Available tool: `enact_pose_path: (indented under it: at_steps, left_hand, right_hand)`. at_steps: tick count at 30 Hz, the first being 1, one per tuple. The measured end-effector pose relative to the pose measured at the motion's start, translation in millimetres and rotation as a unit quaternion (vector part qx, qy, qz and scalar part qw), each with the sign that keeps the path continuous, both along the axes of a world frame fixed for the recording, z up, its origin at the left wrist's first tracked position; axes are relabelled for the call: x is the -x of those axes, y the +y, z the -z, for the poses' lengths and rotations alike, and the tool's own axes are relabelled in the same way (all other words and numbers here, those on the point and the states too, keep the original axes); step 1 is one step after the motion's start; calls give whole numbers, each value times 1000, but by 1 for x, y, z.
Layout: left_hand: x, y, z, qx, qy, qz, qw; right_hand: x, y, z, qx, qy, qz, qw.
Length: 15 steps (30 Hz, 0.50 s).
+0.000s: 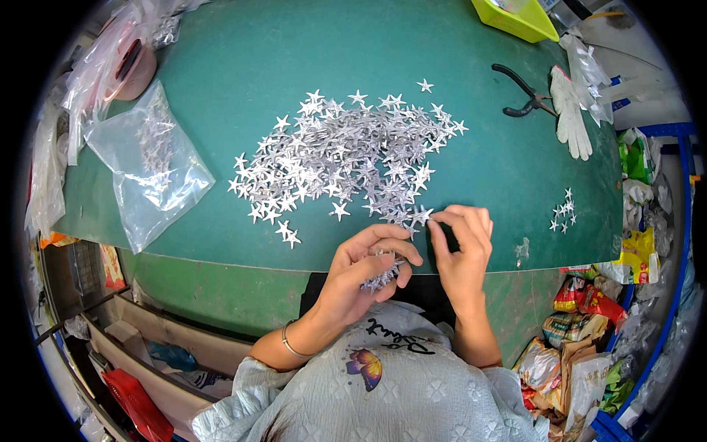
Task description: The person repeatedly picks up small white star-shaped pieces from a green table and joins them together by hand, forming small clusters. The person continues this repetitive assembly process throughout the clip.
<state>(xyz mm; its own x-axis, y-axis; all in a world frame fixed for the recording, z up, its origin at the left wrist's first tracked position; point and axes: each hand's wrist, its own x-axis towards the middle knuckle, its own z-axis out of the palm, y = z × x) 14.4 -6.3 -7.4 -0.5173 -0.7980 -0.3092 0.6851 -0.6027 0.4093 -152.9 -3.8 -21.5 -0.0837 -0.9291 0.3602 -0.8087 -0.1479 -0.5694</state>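
Observation:
A wide heap of small silvery star-shaped pieces (346, 147) lies on the green table. My left hand (364, 267), at the table's front edge, curls round a bunch of the same star pieces (383, 277). To its right, my right hand (465, 239) pinches one star piece (421, 216) between thumb and forefinger at the heap's near right corner. Further right, a few star pieces (564, 211) lie apart in a small group. A clear plastic bag (166, 184) with more stars inside rests left of the heap.
Pliers with black handles (521, 92) and a white glove (568, 114) lie at the right. A yellow-green tray (519, 20) stands at the far right, a pink container (137, 74) at the far left. Below the table are a drawer (169, 331) and, at right, several packages (582, 324).

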Motion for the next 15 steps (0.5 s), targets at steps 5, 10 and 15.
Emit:
enact_pose_path:
  at_steps: [5,10,15]
  left_hand:
    - [0,6,10,14,-32,10,999]
    - [4,6,9,17,-17,-17,1000]
    - [4,6,3,64,-170,-5,983]
  right_hand:
    - [2,6,-13,41,-27,21,999]
    - [4,5,-13,71,-18,8,997]
    - [0,12,-17,15,-221,-14,975]
